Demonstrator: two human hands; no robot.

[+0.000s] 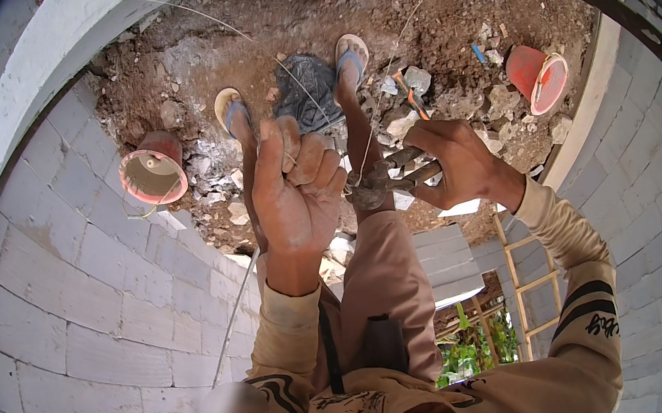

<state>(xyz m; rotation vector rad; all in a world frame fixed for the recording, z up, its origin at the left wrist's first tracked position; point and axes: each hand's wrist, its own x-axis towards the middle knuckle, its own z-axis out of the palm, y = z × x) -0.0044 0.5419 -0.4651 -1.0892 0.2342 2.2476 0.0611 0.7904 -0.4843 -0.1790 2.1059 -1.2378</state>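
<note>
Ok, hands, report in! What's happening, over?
Left hand closed, apparently on wire. Right hand gripping pincers, head by wire. Black plastic between feet, clear of both hands.

Fisheye view from the head, downward, near the hands (295,203).

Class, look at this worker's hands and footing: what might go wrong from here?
1. The springy-looking thin wire might whip back and scratch the bare left hand.
2. The pincers might slip and pinch the bare right hand.
3. The open sandals might give little protection from the jagged rubble.
</note>
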